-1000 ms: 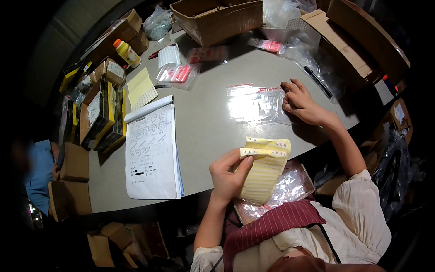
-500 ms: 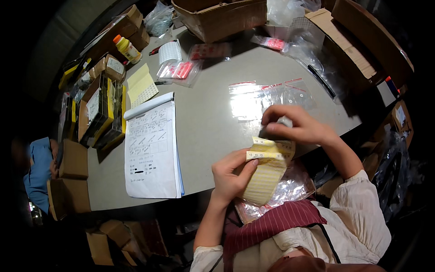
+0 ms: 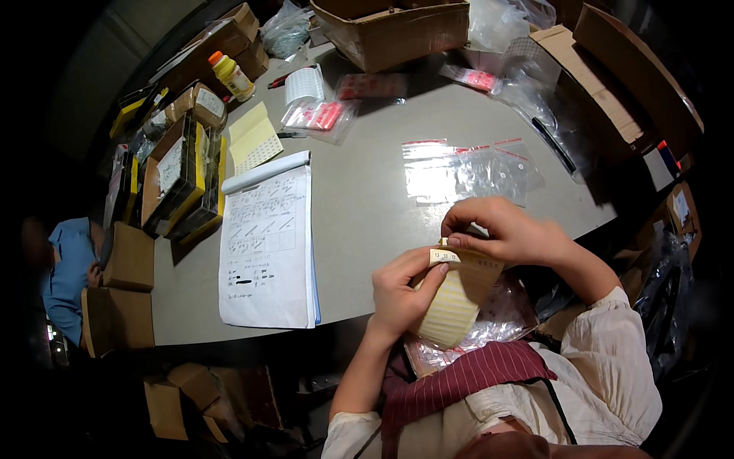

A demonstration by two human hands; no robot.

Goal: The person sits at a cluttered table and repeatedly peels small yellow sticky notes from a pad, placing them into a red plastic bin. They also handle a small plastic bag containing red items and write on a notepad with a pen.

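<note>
Near the table's front edge, I hold a yellowish sheet of small white number labels (image 3: pixel 451 306) above my lap. My left hand (image 3: pixel 404 294) pinches its left side, thumb on top beside a row of labels. At the sheet's upper edge, my right hand (image 3: pixel 501 231) has its thumb and curled fingers closed on the backing; part of the sheet is hidden under this hand. Just beyond it, clear zip bags (image 3: pixel 470 172) with red strips lie overlapping on the table. Below the sheet, a clear plastic pack (image 3: pixel 508 317) rests on my lap.
A handwritten notepad (image 3: pixel 267 245) lies left, with another label sheet (image 3: pixel 254 138) beyond it. Yellow-and-black boxes (image 3: pixel 183 180) and a yellow bottle (image 3: pixel 232 76) line the left side. A cardboard box (image 3: pixel 390 34) stands far back; a black marker (image 3: pixel 554 145) lies right. Another person's blue sleeve (image 3: pixel 67 268) shows far left.
My right hand has come down onto the sheet's upper edge and closed there. The upper label rows are now folded or covered. The whole view has shifted slightly.
</note>
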